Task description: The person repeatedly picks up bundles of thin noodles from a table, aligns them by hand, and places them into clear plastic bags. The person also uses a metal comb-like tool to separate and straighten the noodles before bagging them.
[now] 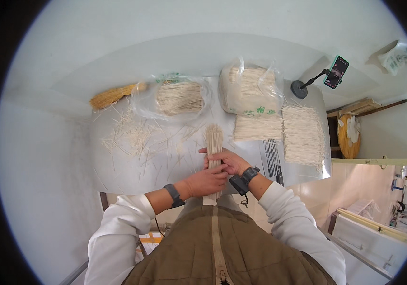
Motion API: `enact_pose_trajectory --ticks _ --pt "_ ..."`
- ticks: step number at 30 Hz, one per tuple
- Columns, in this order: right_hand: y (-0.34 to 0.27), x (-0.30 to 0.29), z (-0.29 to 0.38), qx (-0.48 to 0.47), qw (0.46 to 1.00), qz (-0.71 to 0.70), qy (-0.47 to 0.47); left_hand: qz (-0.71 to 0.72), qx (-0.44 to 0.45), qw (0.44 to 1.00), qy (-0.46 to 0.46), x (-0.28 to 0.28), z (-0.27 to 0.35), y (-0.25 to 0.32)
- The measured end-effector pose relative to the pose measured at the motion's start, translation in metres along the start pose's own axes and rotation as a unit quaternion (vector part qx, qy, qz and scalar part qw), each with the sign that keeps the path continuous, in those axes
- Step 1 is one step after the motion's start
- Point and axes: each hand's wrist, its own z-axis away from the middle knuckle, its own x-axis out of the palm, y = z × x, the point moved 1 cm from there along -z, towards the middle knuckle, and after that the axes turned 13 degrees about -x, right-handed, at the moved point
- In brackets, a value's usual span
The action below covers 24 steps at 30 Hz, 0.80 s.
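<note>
A bundle of thin, pale dried noodle-like sticks [214,139] stands out lengthwise between my two hands, over the table's near edge. My right hand [229,160] grips it around the middle, with fingers showing on its left side. Just below, my left hand [207,181] lies across the bundle, its fingers touching it and meeting my right hand. The lower end of the bundle reaches down towards my vest. Loose sticks [135,137] lie scattered on the metal tabletop [189,171] to the left. Neat stacks of like sticks [301,135] lie at the right.
Two clear plastic bags [249,103], [180,98] of sticks stand along the back. A straw whisk broom [112,96] lies at the back left. A phone [336,72] sits on a stand at the back right. A perforated blade-like tool [272,160] lies beside the right stack.
</note>
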Motion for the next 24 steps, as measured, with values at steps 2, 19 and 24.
enact_pose_trajectory --ticks 2,19,24 --pt "-0.006 -0.002 -0.006 -0.032 0.996 0.073 0.032 -0.010 -0.028 0.998 0.054 -0.002 0.014 -0.003" --pt "0.002 -0.028 0.007 -0.355 0.716 0.601 -0.003 0.417 -0.383 0.819 0.091 0.041 -0.003 -0.062" --pt "-0.012 -0.029 0.014 -0.318 0.719 0.618 -0.002 0.412 -0.374 0.823 0.111 0.048 0.003 -0.064"
